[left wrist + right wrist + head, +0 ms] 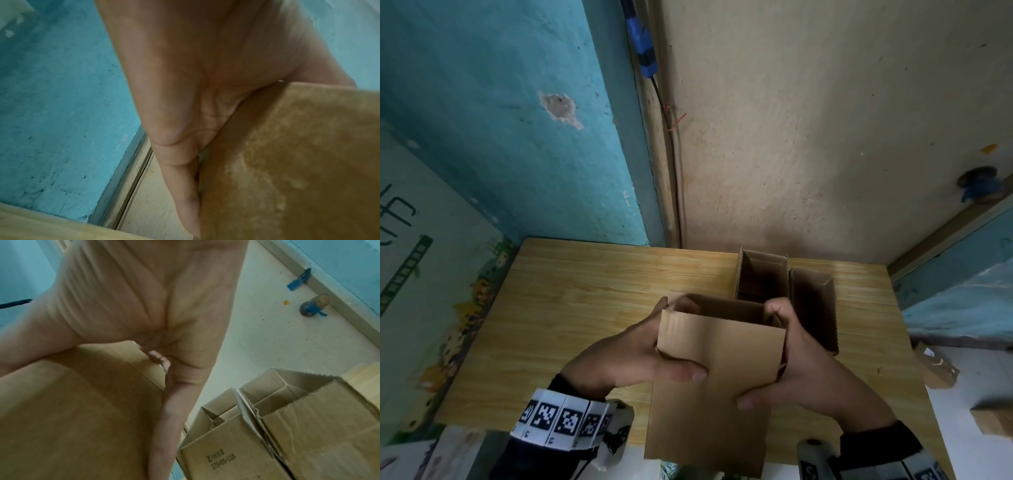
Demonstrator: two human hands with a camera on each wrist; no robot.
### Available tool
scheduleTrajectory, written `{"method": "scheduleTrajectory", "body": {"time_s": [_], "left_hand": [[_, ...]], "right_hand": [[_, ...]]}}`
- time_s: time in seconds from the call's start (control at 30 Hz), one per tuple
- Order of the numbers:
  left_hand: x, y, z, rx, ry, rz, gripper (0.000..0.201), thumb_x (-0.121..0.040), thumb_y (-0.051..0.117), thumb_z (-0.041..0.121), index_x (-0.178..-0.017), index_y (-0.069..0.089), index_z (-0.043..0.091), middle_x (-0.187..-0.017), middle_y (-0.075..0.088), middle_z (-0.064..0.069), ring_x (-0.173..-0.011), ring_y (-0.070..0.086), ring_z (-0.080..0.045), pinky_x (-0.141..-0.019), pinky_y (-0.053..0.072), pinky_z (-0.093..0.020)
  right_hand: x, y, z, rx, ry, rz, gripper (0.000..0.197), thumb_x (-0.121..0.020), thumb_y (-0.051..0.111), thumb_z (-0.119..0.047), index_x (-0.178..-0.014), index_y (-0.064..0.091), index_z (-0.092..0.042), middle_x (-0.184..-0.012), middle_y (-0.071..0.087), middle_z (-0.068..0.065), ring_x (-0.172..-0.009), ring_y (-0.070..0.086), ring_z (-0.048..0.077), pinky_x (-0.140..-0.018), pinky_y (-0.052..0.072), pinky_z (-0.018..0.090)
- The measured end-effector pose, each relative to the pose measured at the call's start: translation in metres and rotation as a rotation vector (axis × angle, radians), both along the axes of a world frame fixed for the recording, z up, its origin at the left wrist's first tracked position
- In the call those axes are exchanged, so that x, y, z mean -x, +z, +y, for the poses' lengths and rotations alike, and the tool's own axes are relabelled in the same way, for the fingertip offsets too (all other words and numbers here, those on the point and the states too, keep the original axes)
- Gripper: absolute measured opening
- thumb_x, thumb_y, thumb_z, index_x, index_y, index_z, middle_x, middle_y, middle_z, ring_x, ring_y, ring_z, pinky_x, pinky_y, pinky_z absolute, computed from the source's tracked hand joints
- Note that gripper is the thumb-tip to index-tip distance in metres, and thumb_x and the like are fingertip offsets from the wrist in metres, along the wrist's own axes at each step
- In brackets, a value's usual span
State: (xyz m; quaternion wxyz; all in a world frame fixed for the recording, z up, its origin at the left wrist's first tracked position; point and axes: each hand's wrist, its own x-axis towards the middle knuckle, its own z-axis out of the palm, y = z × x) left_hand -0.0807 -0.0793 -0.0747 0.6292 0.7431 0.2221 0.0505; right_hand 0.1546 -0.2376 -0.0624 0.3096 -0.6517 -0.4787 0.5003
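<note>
I hold a plain brown cardboard box (pixel 717 346), its top open, above the near middle of a wooden table (pixel 571 308). My left hand (pixel 654 356) grips its left side, thumb across the front panel and fingers over the left wall. My right hand (pixel 791 356) grips the right side, fingers hooked over the top rim and thumb on the front. In the left wrist view the left hand (pixel 185 113) lies against the box (pixel 287 162). In the right wrist view the right hand (pixel 164 337) clasps the box (pixel 82 410).
Two more open cardboard boxes stand side by side on the table behind my right hand, one (pixel 762 275) farther back, the other (pixel 813 305) to its right. A blue wall and a beige wall meet behind the table. Small cardboard pieces (pixel 993 421) lie on the floor at right.
</note>
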Motion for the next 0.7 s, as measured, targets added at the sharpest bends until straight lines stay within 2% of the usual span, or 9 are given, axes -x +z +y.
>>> {"method": "scheduleTrajectory", "body": {"time_s": [0.1, 0.17, 0.27, 0.33, 0.43, 0.5, 0.53, 0.6, 0.7], "left_hand": [[0.001, -0.003, -0.001, 0.046, 0.033, 0.006, 0.072, -0.076, 0.09, 0.021, -0.133, 0.045, 0.026, -0.136, 0.048, 0.006, -0.13, 0.051, -0.015, -0.097, 0.055, -0.041], [0.002, -0.006, 0.0, 0.081, 0.057, 0.0, 0.081, -0.076, 0.091, 0.018, -0.13, 0.03, 0.019, -0.127, 0.051, 0.002, -0.121, 0.056, -0.015, -0.089, 0.057, -0.045], [0.001, -0.007, 0.001, 0.054, 0.099, 0.017, 0.085, -0.077, 0.088, 0.008, -0.123, 0.017, 0.019, -0.12, 0.046, 0.003, -0.108, 0.055, 0.01, -0.088, 0.056, -0.029], [-0.002, -0.006, 0.0, 0.027, 0.121, -0.004, 0.084, -0.077, 0.087, 0.003, -0.12, 0.017, 0.018, -0.121, 0.045, 0.004, -0.108, 0.054, 0.013, -0.089, 0.053, -0.024], [0.0, -0.013, -0.001, 0.064, 0.162, -0.087, 0.083, -0.075, 0.087, 0.0, -0.119, 0.018, 0.015, -0.125, 0.048, 0.004, -0.114, 0.056, 0.001, -0.088, 0.055, -0.03], [0.001, -0.015, -0.004, 0.117, 0.213, -0.125, 0.08, -0.074, 0.088, 0.006, -0.117, 0.022, 0.016, -0.119, 0.051, 0.009, -0.112, 0.058, -0.007, -0.082, 0.057, -0.032], [0.002, -0.016, -0.006, 0.145, 0.242, -0.143, 0.077, -0.074, 0.088, 0.012, -0.118, 0.025, 0.016, -0.119, 0.051, 0.005, -0.111, 0.059, -0.013, -0.08, 0.058, -0.034], [0.001, -0.017, -0.012, 0.192, 0.319, -0.17, 0.079, -0.073, 0.086, 0.02, -0.127, 0.028, 0.019, -0.119, 0.055, 0.001, -0.108, 0.063, -0.017, -0.08, 0.059, -0.035], [-0.001, -0.02, -0.02, 0.287, 0.489, -0.175, 0.099, -0.064, 0.088, 0.028, -0.143, 0.029, 0.033, -0.119, 0.066, 0.001, -0.112, 0.068, -0.021, -0.084, 0.06, -0.034]], "right_hand": [[0.0, -0.002, -0.001, -0.02, -0.014, -0.031, 0.101, -0.054, 0.104, -0.032, -0.12, 0.032, -0.057, -0.121, 0.058, -0.026, -0.113, 0.058, -0.01, -0.078, 0.062, 0.026], [0.0, -0.006, -0.002, -0.036, -0.027, -0.042, 0.102, -0.054, 0.104, -0.035, -0.124, 0.032, -0.053, -0.122, 0.057, -0.028, -0.115, 0.059, -0.004, -0.08, 0.063, 0.029], [0.002, -0.014, -0.004, -0.037, -0.072, -0.045, 0.106, -0.052, 0.105, -0.034, -0.128, 0.031, -0.045, -0.128, 0.057, -0.014, -0.117, 0.062, 0.01, -0.08, 0.064, 0.033], [0.004, -0.019, -0.006, -0.045, -0.098, -0.038, 0.106, -0.051, 0.105, -0.032, -0.126, 0.031, -0.042, -0.127, 0.058, -0.009, -0.115, 0.063, 0.01, -0.078, 0.064, 0.031], [0.001, -0.022, -0.009, -0.089, -0.204, -0.008, 0.1, -0.049, 0.104, -0.037, -0.121, 0.035, -0.036, -0.122, 0.062, -0.005, -0.114, 0.066, 0.009, -0.081, 0.063, 0.033], [-0.003, -0.022, -0.011, -0.104, -0.279, 0.018, 0.097, -0.047, 0.102, -0.043, -0.118, 0.036, -0.034, -0.12, 0.064, 0.0, -0.112, 0.068, 0.017, -0.082, 0.064, 0.04], [-0.004, -0.02, -0.01, -0.102, -0.289, 0.024, 0.097, -0.047, 0.101, -0.044, -0.117, 0.036, -0.035, -0.12, 0.066, 0.002, -0.111, 0.07, 0.02, -0.083, 0.064, 0.041], [-0.004, -0.018, -0.008, -0.106, -0.303, 0.036, 0.097, -0.048, 0.1, -0.046, -0.12, 0.036, -0.036, -0.118, 0.068, 0.004, -0.109, 0.071, 0.021, -0.084, 0.065, 0.042], [0.0, -0.016, -0.006, -0.145, -0.352, 0.073, 0.099, -0.055, 0.098, -0.049, -0.131, 0.034, -0.042, -0.125, 0.069, 0.002, -0.117, 0.069, 0.017, -0.092, 0.062, 0.041]]}}
